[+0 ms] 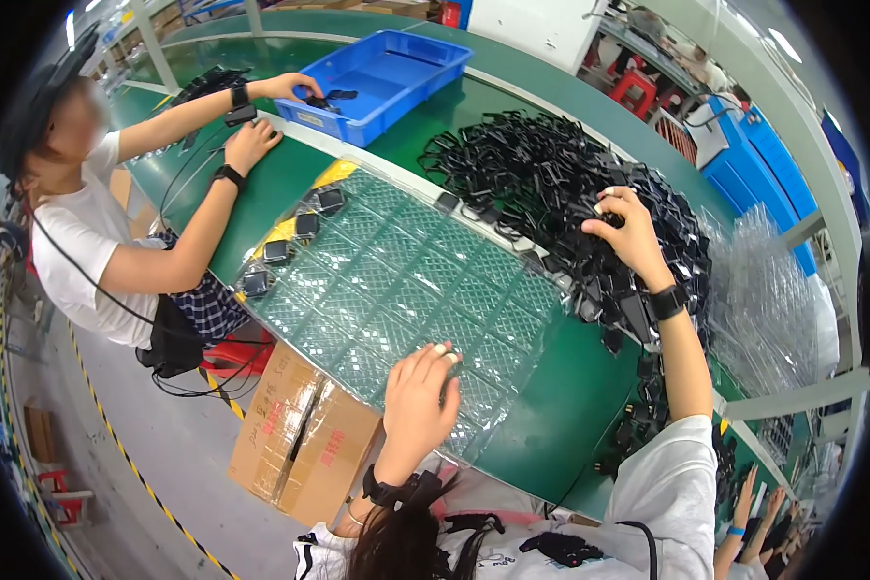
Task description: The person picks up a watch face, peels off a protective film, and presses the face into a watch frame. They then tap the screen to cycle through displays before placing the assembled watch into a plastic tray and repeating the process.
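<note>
My left hand (421, 394) lies over the near edge of a clear plastic blister tray (396, 280), its fingers stretched out and holding nothing. The tray has rows of compartments. Along its left end sits a column of several small black box-shaped devices (306, 225). My right hand (630, 235) reaches over a large heap of black devices with cords (541, 164). Its thumb and bent fingers are apart, with black pieces of the heap showing between them. I see nothing clearly gripped there. White coverings sit on some fingertips of both hands.
A co-worker (106, 213) at the left reaches one hand into a blue bin (387, 82) and has the other on the green table (580, 416). Stacked clear trays (768, 290) stand at the right. A cardboard box (304, 435) sits below the table's near edge.
</note>
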Available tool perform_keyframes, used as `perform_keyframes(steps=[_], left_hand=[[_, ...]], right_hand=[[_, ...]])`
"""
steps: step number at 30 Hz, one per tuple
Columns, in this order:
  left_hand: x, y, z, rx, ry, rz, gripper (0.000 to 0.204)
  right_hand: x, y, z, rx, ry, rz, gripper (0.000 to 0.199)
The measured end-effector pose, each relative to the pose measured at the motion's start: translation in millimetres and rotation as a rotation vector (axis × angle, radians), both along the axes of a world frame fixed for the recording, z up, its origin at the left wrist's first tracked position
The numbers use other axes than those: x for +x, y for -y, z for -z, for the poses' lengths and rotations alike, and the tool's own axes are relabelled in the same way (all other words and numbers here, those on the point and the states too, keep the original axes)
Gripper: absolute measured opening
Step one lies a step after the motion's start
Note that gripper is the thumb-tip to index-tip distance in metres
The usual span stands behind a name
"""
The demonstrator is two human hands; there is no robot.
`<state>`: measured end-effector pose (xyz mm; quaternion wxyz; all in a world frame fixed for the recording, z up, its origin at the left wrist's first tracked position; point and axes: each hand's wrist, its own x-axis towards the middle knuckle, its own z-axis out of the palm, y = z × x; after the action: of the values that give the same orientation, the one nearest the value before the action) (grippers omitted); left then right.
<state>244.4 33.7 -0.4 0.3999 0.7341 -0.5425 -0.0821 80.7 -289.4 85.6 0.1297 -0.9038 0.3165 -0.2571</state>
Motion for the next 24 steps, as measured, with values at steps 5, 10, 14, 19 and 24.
perform_keyframes(steps=[5, 10, 14, 19, 24], left_hand=[[0, 3, -2, 0.006, 0.018, 0.011, 0.029], [-3, 5, -2, 0.004, 0.049, 0.014, 0.029], [-7, 4, -1, 0.025, 0.061, 0.008, 0.029], [-3, 4, 3, 0.045, 0.088, 0.001, 0.029], [-4, 7, 8, 0.041, 0.099, -0.005, 0.030]], right_hand=[[-40, -33, 5, 0.187, -0.043, 0.036, 0.028], [-74, -44, 13, 0.103, -0.023, 0.043, 0.024], [-90, -64, 6, 0.231, -0.112, 0.055, 0.023], [-104, -82, 9, 0.196, -0.210, 0.017, 0.025], [-106, -81, 28, 0.032, -0.257, 0.008, 0.030]])
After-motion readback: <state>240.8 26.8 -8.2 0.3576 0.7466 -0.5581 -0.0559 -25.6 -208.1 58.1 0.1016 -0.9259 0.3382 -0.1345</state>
